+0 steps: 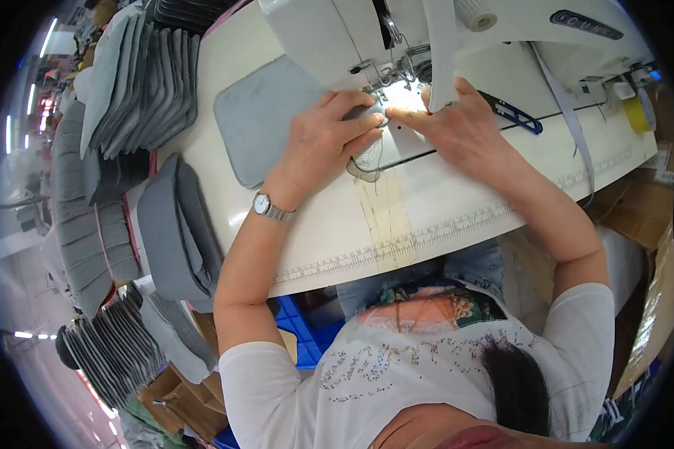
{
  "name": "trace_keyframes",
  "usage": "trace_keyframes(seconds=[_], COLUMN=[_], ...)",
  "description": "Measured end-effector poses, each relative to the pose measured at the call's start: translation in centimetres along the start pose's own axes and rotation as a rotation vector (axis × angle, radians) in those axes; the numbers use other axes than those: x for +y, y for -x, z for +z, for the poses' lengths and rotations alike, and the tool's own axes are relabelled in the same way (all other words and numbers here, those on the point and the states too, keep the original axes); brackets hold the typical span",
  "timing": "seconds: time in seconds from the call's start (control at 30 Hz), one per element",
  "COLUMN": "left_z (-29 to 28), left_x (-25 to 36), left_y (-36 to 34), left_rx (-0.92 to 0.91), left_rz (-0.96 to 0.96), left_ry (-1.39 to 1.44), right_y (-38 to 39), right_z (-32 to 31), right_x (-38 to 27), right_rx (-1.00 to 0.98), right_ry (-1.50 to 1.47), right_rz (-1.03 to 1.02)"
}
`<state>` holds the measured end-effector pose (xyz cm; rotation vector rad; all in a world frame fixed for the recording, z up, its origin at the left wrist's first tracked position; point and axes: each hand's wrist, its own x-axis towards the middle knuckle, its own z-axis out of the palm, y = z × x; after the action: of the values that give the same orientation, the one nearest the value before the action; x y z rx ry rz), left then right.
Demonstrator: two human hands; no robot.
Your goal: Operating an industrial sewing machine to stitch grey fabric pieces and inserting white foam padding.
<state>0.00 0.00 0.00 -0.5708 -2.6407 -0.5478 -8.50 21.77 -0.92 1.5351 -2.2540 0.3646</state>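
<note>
My left hand (328, 141) pinches a small grey fabric piece (367, 107) under the sewing machine's presser foot (380, 94), its fingers bent together. My right hand (464, 127) reaches in from the right, index fingertip on the lit plate beside the foot, other fingers curled; what it holds there, if anything, is too small to make out. A rounded grey fabric square (254, 123) lies flat left of my left hand. Just right of my right hand lies a dark blue cutter (520, 116).
Stacked grey panels (138, 82) and folded grey pieces (176, 228) stand left. The white sewing machine (307, 37) spans the back. A yellow tape roll (635, 116) and white strap (577, 135) are right. A blue crate (311, 344) and cardboard boxes (625, 206) sit below the table (307, 243).
</note>
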Motion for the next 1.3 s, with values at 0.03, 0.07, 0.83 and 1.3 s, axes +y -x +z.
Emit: trace_keyframes(seconds=[0.03,0.07,0.83,1.3], left_z=[-0.1,-0.3,0.5,-0.5], left_x=[0.1,0.1,0.6,3.9], left_y=[0.0,0.0,-0.4,0.6], left_rx=[0.006,0.012,0.036,-0.046], left_rz=[-0.002,-0.004,-0.086,-0.212], left_ry=[0.003,0.005,-0.145,-0.173], right_y=[-0.1,-0.2,0.2,0.4], right_z=[-0.3,-0.4,0.1,-0.6], right_x=[-0.3,-0.5,0.4,0.2], right_rx=[-0.031,-0.062,-0.039,-0.063], right_ry=[0.031,0.062,0.05,-0.019], right_rz=[0.005,0.01,0.046,0.035])
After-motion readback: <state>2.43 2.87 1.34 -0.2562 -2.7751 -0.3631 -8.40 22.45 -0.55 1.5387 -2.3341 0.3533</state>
